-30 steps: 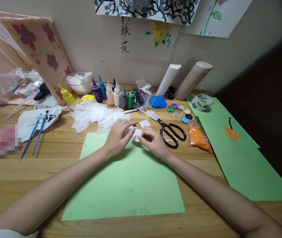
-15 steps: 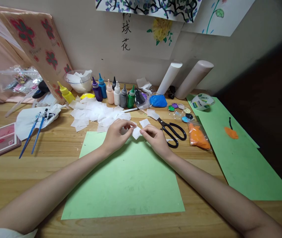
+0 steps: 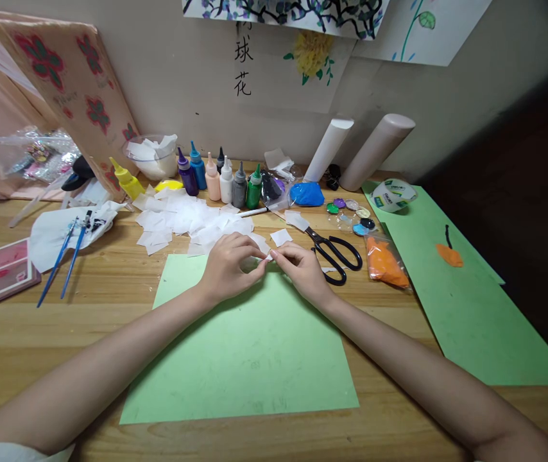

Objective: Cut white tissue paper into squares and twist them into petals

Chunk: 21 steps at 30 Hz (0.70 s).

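Between my fingertips is a small piece of white tissue paper (image 3: 269,257), mostly hidden now. My left hand (image 3: 232,266) pinches it from the left, thumb and forefinger together. From the right, my right hand (image 3: 299,266) pinches its other side. Both hands are over the far edge of a green sheet of paper (image 3: 249,359). Just beyond them a loose white square (image 3: 281,237) lies on the wood. A pile of white paper pieces (image 3: 182,221) spreads behind my left hand. Black-handled scissors (image 3: 334,250) lie right of my right hand, their blades under a paper piece.
Several paint bottles (image 3: 213,179) stand behind the pile, beside a bowl of paper (image 3: 151,160). An orange clay bag (image 3: 385,263) and another green sheet (image 3: 476,321) lie at right. Two brushes (image 3: 76,260) rest at left. White tubes (image 3: 329,151) lean on the wall.
My fingertips have come closer together, and the paper piece, flat and visible before, is now folded or gathered between them. The things on the table have stayed put.
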{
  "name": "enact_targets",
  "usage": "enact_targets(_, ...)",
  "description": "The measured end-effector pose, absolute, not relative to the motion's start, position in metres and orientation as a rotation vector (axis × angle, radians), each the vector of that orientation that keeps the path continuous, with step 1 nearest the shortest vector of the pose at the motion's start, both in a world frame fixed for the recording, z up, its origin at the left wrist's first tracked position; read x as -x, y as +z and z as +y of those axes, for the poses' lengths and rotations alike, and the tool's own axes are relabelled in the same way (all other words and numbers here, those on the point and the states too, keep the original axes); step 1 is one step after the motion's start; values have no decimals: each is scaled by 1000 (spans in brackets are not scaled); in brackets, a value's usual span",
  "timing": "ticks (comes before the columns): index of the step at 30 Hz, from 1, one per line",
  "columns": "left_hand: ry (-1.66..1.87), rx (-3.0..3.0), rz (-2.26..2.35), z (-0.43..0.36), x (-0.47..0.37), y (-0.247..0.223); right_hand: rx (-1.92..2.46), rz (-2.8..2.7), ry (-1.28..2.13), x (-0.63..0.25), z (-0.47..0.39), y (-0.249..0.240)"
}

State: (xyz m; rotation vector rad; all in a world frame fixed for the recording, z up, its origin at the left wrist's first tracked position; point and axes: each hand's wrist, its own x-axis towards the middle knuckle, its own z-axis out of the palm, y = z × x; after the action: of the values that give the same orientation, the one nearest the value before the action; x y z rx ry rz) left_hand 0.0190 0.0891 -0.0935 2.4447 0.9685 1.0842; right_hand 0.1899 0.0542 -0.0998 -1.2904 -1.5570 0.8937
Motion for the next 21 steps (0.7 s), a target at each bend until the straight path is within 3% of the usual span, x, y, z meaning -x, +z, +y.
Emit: enact_targets(21, 1132, -2311, 937, 91, -17, -94, 1294, -1515, 942, -185, 52, -98)
